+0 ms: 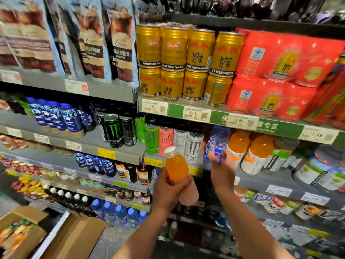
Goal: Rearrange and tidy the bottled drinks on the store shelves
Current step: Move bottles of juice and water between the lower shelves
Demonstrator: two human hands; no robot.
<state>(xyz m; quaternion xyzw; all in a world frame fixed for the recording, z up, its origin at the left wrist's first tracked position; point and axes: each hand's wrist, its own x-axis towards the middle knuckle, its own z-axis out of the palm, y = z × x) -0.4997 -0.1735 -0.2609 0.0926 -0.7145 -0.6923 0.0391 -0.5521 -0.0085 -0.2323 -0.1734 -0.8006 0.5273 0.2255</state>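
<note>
My left hand (168,187) grips an orange drink bottle (176,166) with a white cap, held upright in front of the shelf edge, together with a pinkish cloth (189,195) that hangs below. My right hand (221,165) grips the lower part of a blue-labelled clear bottle (217,142) standing on the shelf (261,181), between the white Monster cans (194,144) and a row of orange bottles with white labels (256,154).
Gold Red Bull cans (186,62) and red multipacks (276,75) fill the shelf above. Green, black and pink Monster cans (130,131) stand to the left. Blue bottles (119,212) line a lower shelf. Open cardboard boxes (28,234) sit on the floor at lower left.
</note>
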